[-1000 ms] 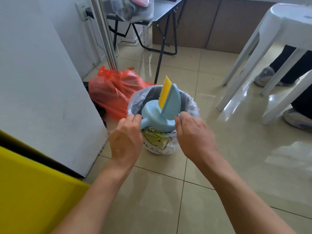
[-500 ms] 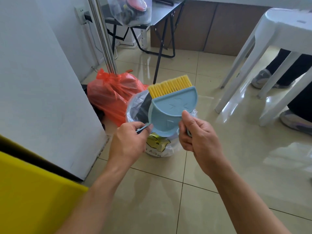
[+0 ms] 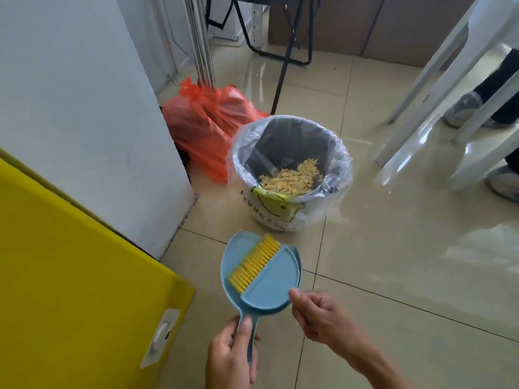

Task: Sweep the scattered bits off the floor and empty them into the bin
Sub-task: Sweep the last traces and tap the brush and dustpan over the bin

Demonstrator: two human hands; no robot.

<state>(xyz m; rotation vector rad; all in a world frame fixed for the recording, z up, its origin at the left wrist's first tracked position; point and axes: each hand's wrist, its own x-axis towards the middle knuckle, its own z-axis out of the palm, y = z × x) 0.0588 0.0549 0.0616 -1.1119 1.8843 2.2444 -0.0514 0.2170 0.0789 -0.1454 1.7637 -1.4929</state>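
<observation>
A small bin [image 3: 341, 164] lined with a clear plastic bag stands on the tiled floor, with a heap of pale yellow bits [image 3: 292, 178] inside it. Nearer to me, my left hand [image 3: 233, 357] grips the handle of a light blue dustpan [image 3: 233, 256] held level above the floor. My right hand [image 3: 323, 315] holds a light blue hand brush [image 3: 272, 282] with yellow bristles, laid across the pan. No bits show in the pan.
A full orange plastic bag [image 3: 207, 124] lies behind the bin against a white cabinet [image 3: 84, 108]. A yellow panel [image 3: 70, 276] fills the lower left. White plastic furniture legs [image 3: 421, 108] and another person's shoes [image 3: 466, 108] are at the right.
Both hands have drawn the dustpan and brush back from over the bin toward me and lowered them. The pan has gone from tipped up to level, with the brush laid in it.
</observation>
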